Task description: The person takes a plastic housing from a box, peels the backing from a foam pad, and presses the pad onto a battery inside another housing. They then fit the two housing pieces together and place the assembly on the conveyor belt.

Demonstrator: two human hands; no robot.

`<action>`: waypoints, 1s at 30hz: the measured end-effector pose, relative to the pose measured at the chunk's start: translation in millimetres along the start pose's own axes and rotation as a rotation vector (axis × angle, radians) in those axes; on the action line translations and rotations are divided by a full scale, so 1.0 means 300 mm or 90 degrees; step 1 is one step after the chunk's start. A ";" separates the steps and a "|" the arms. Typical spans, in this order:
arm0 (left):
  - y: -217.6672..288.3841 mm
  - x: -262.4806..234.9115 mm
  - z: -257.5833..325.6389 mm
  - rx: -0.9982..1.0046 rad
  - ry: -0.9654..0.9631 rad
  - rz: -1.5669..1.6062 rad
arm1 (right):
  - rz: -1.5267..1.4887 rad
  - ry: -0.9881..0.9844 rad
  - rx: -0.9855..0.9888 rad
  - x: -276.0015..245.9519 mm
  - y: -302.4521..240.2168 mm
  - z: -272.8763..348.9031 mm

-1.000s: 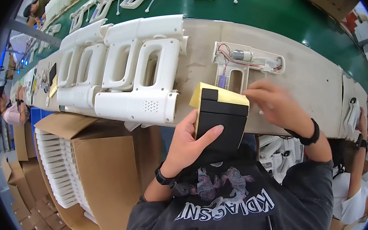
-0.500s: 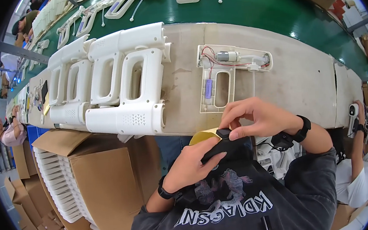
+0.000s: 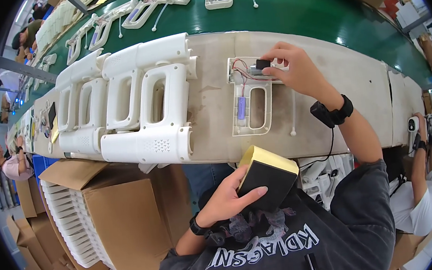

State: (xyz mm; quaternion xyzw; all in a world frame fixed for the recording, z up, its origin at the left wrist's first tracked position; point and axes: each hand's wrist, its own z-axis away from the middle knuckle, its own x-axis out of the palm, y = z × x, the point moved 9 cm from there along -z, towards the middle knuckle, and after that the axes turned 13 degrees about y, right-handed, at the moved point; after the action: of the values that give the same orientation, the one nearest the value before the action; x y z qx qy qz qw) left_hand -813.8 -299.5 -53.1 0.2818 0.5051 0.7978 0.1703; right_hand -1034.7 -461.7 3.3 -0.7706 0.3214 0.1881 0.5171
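Observation:
My left hand [image 3: 229, 198] holds a black sheet [image 3: 269, 189] with yellow backing paper [image 3: 269, 158] curled over its far edge, close to my body. Out over the table, my right hand [image 3: 292, 69] pinches a small black pad [image 3: 262, 64] against or just above the silver motor [image 3: 254, 72]. The motor sits in an open white gun-shaped housing half [image 3: 269, 122], partly covered by my fingers. Red wires [image 3: 241, 67] and a purple battery [image 3: 242, 108] lie inside the housing. A thin white tube [image 3: 292, 113] hangs from it toward me.
Several white housings [image 3: 147, 146] stand packed at the table's left. Beyond the table [image 3: 342, 108], open gun-shaped halves [image 3: 156, 9] lie on a green conveyor [image 3: 287, 13]. A cardboard box [image 3: 126, 220] of white parts is at lower left. Other people work at both sides.
My right hand has moved from the black sheet up to the motor, carrying a small black pad. My left hand has tilted the sheet, so its black face shows more.

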 end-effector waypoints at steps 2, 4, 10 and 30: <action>-0.005 -0.005 -0.002 -0.004 0.012 0.014 | 0.002 -0.013 -0.011 0.019 0.007 0.007; -0.005 -0.006 -0.005 -0.011 0.020 0.027 | 0.040 -0.006 -0.046 0.023 0.021 0.015; 0.043 -0.050 -0.031 -0.011 0.130 0.068 | 0.078 0.096 -0.103 -0.062 -0.126 0.051; 0.084 -0.104 -0.005 0.193 0.367 -0.053 | -0.201 -0.180 0.101 0.091 -0.260 0.324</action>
State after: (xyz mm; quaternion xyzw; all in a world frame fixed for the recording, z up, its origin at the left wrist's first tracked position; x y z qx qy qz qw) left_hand -790.1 -328.8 -39.6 0.0455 0.6565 0.7529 0.0088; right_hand -956.9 -360.4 0.8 -0.7342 0.1345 0.1851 0.6392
